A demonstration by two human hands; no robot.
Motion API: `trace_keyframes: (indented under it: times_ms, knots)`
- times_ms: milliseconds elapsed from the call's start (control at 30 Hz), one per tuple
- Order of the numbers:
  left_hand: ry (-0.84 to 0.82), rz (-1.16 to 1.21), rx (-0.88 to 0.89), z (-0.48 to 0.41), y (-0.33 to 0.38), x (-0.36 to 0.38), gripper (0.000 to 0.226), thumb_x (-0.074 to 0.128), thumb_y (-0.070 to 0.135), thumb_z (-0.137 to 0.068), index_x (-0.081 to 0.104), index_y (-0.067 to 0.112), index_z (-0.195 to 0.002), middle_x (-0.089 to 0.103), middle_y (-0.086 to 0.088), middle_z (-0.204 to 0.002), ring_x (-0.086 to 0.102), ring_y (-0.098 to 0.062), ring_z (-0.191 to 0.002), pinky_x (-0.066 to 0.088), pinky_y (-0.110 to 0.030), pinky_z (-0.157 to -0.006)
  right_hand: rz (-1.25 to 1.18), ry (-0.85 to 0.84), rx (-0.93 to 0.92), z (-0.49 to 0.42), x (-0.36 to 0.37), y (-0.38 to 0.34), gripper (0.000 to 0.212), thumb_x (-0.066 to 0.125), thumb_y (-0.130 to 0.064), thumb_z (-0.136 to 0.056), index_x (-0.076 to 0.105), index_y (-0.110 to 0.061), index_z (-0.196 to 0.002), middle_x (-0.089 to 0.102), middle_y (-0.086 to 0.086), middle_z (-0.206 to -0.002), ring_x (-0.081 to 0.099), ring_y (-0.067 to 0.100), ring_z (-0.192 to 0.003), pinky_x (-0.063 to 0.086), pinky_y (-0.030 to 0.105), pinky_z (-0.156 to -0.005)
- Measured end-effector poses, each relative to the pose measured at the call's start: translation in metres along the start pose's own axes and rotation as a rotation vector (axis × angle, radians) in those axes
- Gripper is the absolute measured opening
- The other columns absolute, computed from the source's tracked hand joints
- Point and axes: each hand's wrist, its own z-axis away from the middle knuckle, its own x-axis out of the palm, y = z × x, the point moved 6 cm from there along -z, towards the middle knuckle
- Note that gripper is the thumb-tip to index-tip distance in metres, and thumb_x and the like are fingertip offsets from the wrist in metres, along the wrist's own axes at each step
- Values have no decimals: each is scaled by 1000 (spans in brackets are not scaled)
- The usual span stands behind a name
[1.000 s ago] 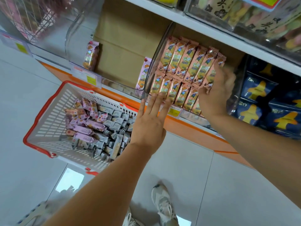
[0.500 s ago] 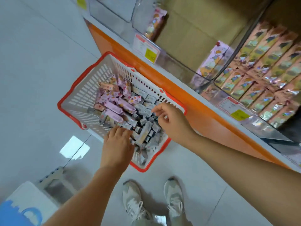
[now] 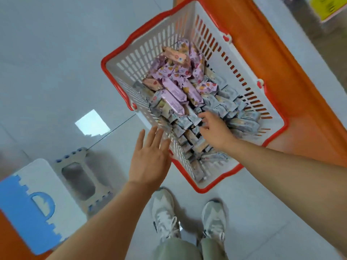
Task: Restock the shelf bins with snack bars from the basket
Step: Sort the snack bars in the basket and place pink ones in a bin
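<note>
Basket (image 3: 144, 52) is white slotted plastic with a red rim, sitting on the floor (image 3: 56, 62) right against the orange shelf base (image 3: 281, 72). Inside we've got the snack bars heaped up. Crinkly purple wrappers (image 3: 174, 85) pile toward the far end, with one peach-coloured bar (image 3: 174, 56) lying on top. Shiny grey-blue foil ones (image 3: 231, 104) are packed along the near end and right side.

Our left hand (image 3: 150, 160) hovers over the basket's near-left edge, fingers straight and a bit fanned, holding nothing. Our right hand (image 3: 216, 132) is down in the grey-blue bars with its fingers curled onto them. It's blurry there, so we can't tell if it's actually pinching one or just touching.

The floor is glossy pale grey tile with a bright square reflection on it. A blue-and-white plastic stool (image 3: 33, 203) sits at lower left, and white mesh sneakers (image 3: 165, 218) stand just below the basket. A yellow price tag (image 3: 326, 6) shows in the top right corner.
</note>
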Motion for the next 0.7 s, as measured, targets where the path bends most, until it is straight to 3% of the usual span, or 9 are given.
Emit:
trace_keyframes:
  times_ms: [67, 200, 333, 467, 567, 700]
  knots:
    - [90, -31, -9, -6, -13, -4, 51, 36, 35, -97, 51, 12, -139, 38, -16, -151, 25, -34, -145, 12, -51, -118, -15, 108, -95, -17, -6, -28, 40, 49, -12, -98, 41, -18, -136, 36, 10, -139, 55, 27, -104, 49, 46, -93]
    - [203, -30, -206, -35, -48, -21, 65, 18, 42, -99, 14, 9, -154, 2, -19, -161, -6, -32, -149, 1, -48, -120, 54, 291, -253, -53, -24, -82, 45, 51, -10, -95, 41, -17, -138, 32, 9, -142, 49, 26, -116, 47, 45, -92]
    - [165, 9, -344, -58, -73, -21, 67, 9, 38, -99, -11, 1, -151, -16, -19, -159, -19, -30, -147, -5, -43, -121, 75, 371, -296, -88, -37, -111, 58, 57, -7, -91, 36, -20, -144, 19, 10, -152, 30, 28, -135, 31, 35, -110]
    - [154, 17, -332, -59, -74, -14, 65, 14, 31, -102, -17, -1, -148, -22, -19, -157, -24, -30, -145, -7, -42, -121, 15, 452, -185, -114, -50, -114, 48, 62, -17, -89, 46, -29, -133, 10, 12, -154, 24, 35, -139, 32, 48, -113]
    - [166, 32, -335, -59, -74, -11, 62, 7, 30, -101, -15, -2, -149, -22, -19, -157, -24, -31, -145, -6, -42, -121, 118, 533, -162, -119, -59, -119, 34, 65, -23, -88, 53, -25, -120, 13, 12, -154, 21, 34, -140, 34, 47, -110]
    - [156, 66, -331, -61, -75, -9, 64, 9, 35, -103, -18, 0, -149, -24, -17, -157, -26, -28, -145, -9, -39, -121, 228, 385, -132, -138, -64, -120, 33, 66, -25, -89, 58, -21, -121, 7, 8, -161, 14, 35, -146, 17, 46, -120]
